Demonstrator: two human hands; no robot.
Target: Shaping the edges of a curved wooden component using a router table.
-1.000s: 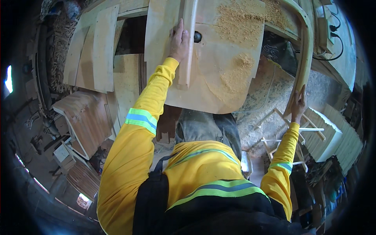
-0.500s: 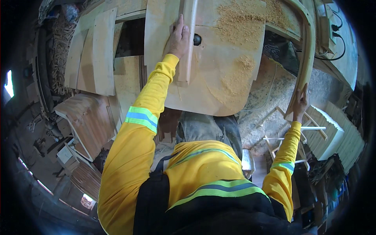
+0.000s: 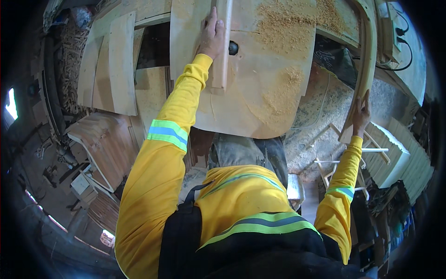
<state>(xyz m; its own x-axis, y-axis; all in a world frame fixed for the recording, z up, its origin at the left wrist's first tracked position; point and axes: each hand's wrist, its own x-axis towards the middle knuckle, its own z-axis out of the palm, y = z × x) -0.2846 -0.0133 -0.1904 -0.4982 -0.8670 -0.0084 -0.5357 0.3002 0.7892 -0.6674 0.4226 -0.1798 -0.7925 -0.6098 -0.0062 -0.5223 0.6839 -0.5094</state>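
My left hand (image 3: 212, 38) is against the left side of a straight, pale wooden bar (image 3: 220, 76), its fingers pointing up along the wood and seemingly gripping it. The bar lies on a worn plywood work surface (image 3: 248, 109), beside a dark round knob-like part (image 3: 233, 48) in a hole. At the right, my right hand (image 3: 361, 114) is closed round the lower part of a curved wooden piece (image 3: 368, 51), whose near end hangs beyond the plywood. Both pieces run out of the top of the view, so I cannot tell whether they join.
Sawdust (image 3: 290, 21) and shavings cover the plywood's right half. Loose boards (image 3: 121, 65) lean at the left, near a wooden cabinet-like piece (image 3: 104, 144). Plugs and a black cable (image 3: 403, 44) hang at the upper right. Below them stand pale wooden frames (image 3: 371, 144).
The straight bar and my left hand have moved a little away from me across the plywood. My right hand has shifted slightly up and to the right along with the curved piece.
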